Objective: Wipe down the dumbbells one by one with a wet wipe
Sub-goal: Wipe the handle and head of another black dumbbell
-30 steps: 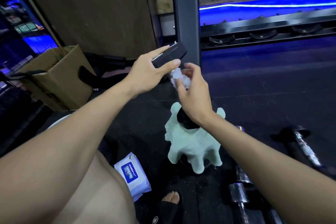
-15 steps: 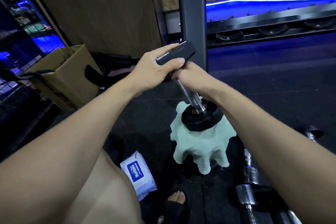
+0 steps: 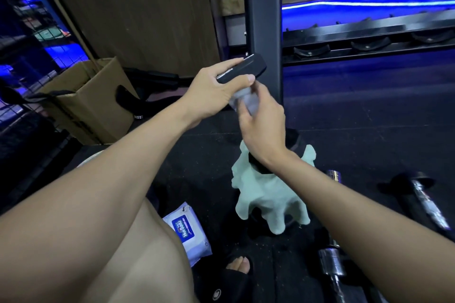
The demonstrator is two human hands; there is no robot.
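Observation:
A dumbbell stands upright on a pale green cloth [image 3: 268, 194]. My left hand [image 3: 211, 92] grips its black top plate [image 3: 246, 67] between thumb and fingers. My right hand [image 3: 263, 120] is wrapped round the handle just below that plate, holding a white wet wipe [image 3: 246, 101] against the bar. The bar itself is hidden by the wipe and my hand. The black bottom plate [image 3: 294, 140] shows behind my right wrist. A blue and white wipe pack [image 3: 188, 231] lies on the floor by my knee.
Other dumbbells lie on the dark rubber floor to the right [image 3: 423, 199] and lower right [image 3: 331, 265]. A black rack post [image 3: 262, 19] rises right behind my hands. A cardboard box [image 3: 91, 98] stands at the left. My sandalled foot [image 3: 236, 270] is below.
My right hand slid down the handle and back up under the top plate; the wipe shows again between my fingers. The left hand has kept its grip on the top plate.

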